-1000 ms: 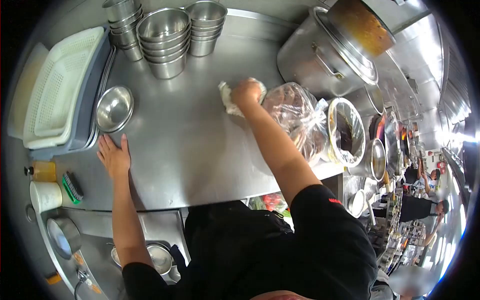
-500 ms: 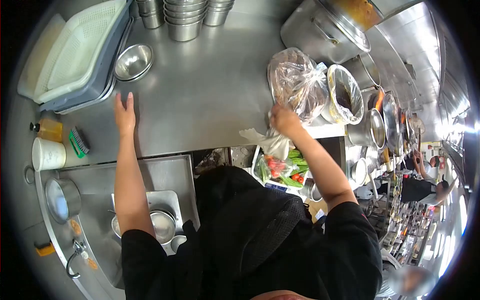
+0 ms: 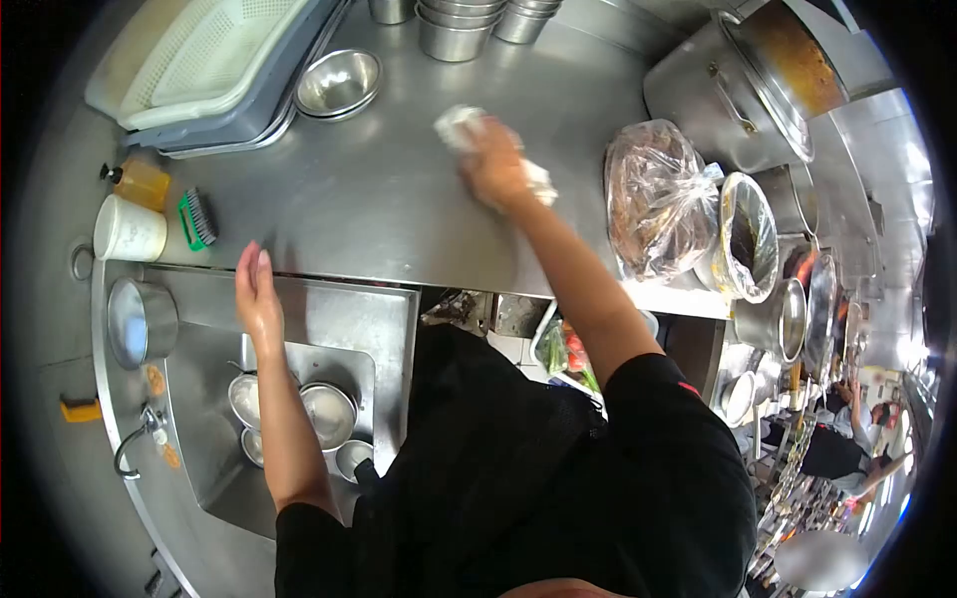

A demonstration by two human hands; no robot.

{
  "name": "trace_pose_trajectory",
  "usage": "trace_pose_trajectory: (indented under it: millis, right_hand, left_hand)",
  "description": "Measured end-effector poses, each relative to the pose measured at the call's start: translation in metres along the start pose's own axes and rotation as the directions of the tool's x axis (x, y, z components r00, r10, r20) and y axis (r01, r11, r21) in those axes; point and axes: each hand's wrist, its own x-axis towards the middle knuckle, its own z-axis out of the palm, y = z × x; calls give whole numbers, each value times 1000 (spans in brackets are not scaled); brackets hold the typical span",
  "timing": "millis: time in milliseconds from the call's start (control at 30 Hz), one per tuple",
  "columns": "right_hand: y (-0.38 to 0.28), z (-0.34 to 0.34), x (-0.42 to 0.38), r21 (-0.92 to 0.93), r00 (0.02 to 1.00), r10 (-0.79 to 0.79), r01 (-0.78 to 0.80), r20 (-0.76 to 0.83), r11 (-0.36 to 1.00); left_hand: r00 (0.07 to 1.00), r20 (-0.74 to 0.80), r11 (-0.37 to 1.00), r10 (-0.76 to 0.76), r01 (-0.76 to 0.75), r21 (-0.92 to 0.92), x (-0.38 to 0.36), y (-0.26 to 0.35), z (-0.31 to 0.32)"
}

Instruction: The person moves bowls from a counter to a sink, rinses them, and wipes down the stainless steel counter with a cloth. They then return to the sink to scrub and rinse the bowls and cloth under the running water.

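Observation:
My right hand (image 3: pixel 495 164) presses a white cloth (image 3: pixel 461 128) onto the steel counter (image 3: pixel 369 204), fingers closed over it and the cloth showing on both sides. Over the counter's front edge, near the sink, my left hand (image 3: pixel 259 294) hangs empty with its fingers stretched out. A brush with a green handle (image 3: pixel 196 219) lies on the counter beyond that hand. Farther back rests a small stack of steel bowls (image 3: pixel 339 84). Right of the cloth sits a tied clear plastic bag (image 3: pixel 658 199) with brown contents.
Pale plastic baskets (image 3: pixel 214 60) are stacked at back left. A large stock pot (image 3: pixel 698 90) and a lined bucket (image 3: pixel 748 239) stand on the right. The sink (image 3: pixel 349 299) holds several bowls. Below the counter is a vegetable crate (image 3: pixel 543 334). People (image 3: pixel 842 448) stand far right.
My right hand has moved left and away from me with the cloth, from beside the bag to mid-counter. My left hand has drawn back toward the sink. The camera view has shifted.

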Motion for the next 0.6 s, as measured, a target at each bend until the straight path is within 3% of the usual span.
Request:
trace_pose_trajectory:
  millis: [33, 67, 133, 200, 300, 333, 367, 400, 433, 500, 533, 600]
  right_hand:
    - [-28, 20, 11, 67, 994, -100, 98, 32, 993]
    - [-52, 39, 8, 281, 956, -289, 290, -47, 915]
    - [-123, 16, -14, 283, 840, -541, 508, 47, 813]
    - [-136, -10, -46, 440, 823, -567, 499, 29, 746]
    - [-75, -44, -99, 197, 915, -376, 345, 145, 917]
    - [-45, -58, -117, 33, 923, -194, 194, 333, 980]
    - [-29, -89, -120, -52, 908, 62, -45, 415, 998]
    - [10, -86, -144, -122, 978, 92, -70, 185, 990]
    - [28, -98, -150, -200, 975, 189, -163, 118, 966]
    - [31, -96, -135, -171, 921, 385, -390, -60, 905]
    - [27, -84, -123, -161, 932, 358, -362, -52, 918]
    - [12, -48, -84, -190, 976, 134, -167, -173, 967]
  left_hand:
    - [1000, 5, 1000, 12, -12, -9, 11, 9, 11]
    - [1000, -7, 998, 27, -28, -53, 22, 9, 23]
    - [999, 6, 998, 40, -40, -49, 43, 20, 48]
    - [999, 29, 998, 46, -44, -43, 56, 26, 70]
    - [997, 20, 997, 78, -78, -3, 68, 31, 74]
    - [996, -20, 996, 82, -82, -43, 74, 22, 68]
    - [995, -61, 993, 85, -90, -82, 77, 10, 61]
    - [992, -91, 993, 89, -95, -71, 76, 5, 52]
    - [988, -142, 990, 61, -78, -119, 73, 3, 45]
    - [971, -237, 973, 22, -74, -216, 56, -2, 32]
    - [969, -243, 978, 31, -80, -192, 43, -3, 27]
    - [974, -228, 987, 13, -49, -154, 6, -3, 16]
